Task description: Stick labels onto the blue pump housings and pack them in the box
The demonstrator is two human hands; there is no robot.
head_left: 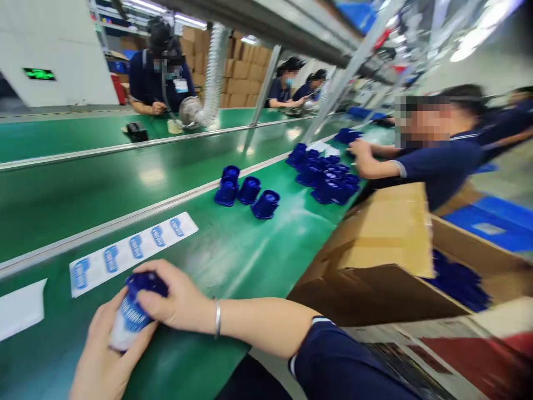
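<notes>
Here, hands curled round bottle | label strip near belt edge

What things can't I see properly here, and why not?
All in the head view:
Blue-and-white piece: partly hidden by the left hand and right hand.
White sheet: cut off by the left edge.
Blue pile: blurred, partly behind the box flap.
Badge: its writing is too small.
</notes>
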